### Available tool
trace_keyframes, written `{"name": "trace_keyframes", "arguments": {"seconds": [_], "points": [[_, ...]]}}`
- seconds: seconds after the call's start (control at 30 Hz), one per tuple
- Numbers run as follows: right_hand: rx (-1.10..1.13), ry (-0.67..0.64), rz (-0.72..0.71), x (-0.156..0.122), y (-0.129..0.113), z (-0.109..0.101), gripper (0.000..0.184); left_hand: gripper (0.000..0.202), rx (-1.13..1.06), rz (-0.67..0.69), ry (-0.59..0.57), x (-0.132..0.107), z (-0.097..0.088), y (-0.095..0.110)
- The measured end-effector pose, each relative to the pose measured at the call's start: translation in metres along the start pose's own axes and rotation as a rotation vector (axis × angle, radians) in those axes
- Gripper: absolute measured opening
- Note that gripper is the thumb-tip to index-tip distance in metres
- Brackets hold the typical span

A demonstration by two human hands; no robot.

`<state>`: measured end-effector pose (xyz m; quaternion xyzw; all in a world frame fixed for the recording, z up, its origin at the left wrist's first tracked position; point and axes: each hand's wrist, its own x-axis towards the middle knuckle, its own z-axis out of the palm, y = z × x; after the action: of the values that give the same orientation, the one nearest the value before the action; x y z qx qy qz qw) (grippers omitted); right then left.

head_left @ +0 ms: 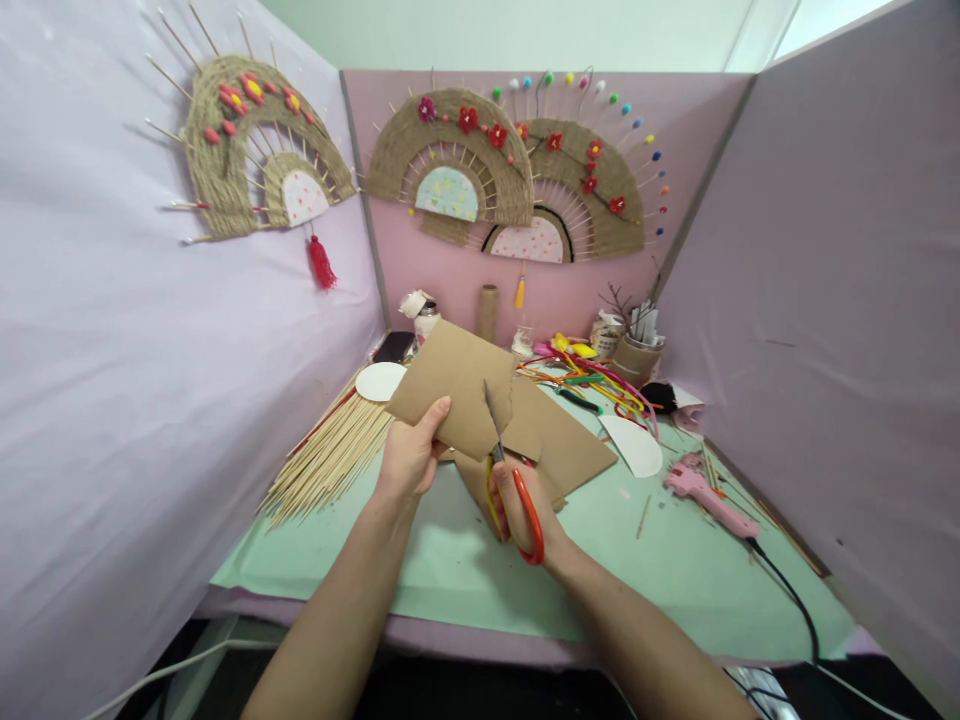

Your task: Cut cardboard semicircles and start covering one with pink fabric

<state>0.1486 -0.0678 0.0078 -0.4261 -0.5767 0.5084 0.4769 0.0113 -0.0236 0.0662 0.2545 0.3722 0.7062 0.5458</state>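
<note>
My left hand (411,448) pinches the lower left edge of a brown cardboard piece (457,378), held tilted up above the table, thumb on its face. In my right hand (521,510) is a pair of scissors (534,520) with red and yellow handles. One blade lies across the front of the cardboard near its right side, pointing up; the other blade is hidden. That right edge looks rough and cut. More brown cardboard (570,440) lies on the table behind and under my hands.
Thin bamboo sticks (330,460) and a white paper oval (381,381) lie at left. At right are a pink glue gun (709,495) with its cord, a white paper piece (634,445) and colourful pipe cleaners (600,385). Twine fans (450,120) hang on the partition.
</note>
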Motion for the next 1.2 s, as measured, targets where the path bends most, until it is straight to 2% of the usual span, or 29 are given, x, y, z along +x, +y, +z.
{"name": "trace_keyframes", "arguments": {"seconds": [0.17,0.3,0.53,0.7,0.9,1.2], "points": [[0.022,0.013,0.036,-0.001,-0.009,0.001,0.056,0.042,-0.013,-0.020,0.000,-0.002,0.003,0.000],[0.018,0.062,0.006,0.000,-0.008,0.001,0.056,0.043,-0.024,-0.029,0.004,-0.004,0.006,0.001],[0.077,-0.004,0.060,0.002,0.006,0.001,0.059,0.044,0.021,-0.013,0.002,0.001,0.002,0.001],[0.086,-0.034,0.068,0.000,0.003,0.001,0.060,0.049,0.062,0.013,-0.010,-0.002,-0.005,0.003],[0.056,-0.014,0.067,-0.001,-0.003,0.002,0.060,0.051,0.058,0.003,-0.010,-0.004,-0.004,-0.002],[0.000,-0.023,0.046,0.002,0.007,-0.001,0.058,0.052,0.075,-0.003,-0.007,-0.004,-0.006,-0.003]]}}
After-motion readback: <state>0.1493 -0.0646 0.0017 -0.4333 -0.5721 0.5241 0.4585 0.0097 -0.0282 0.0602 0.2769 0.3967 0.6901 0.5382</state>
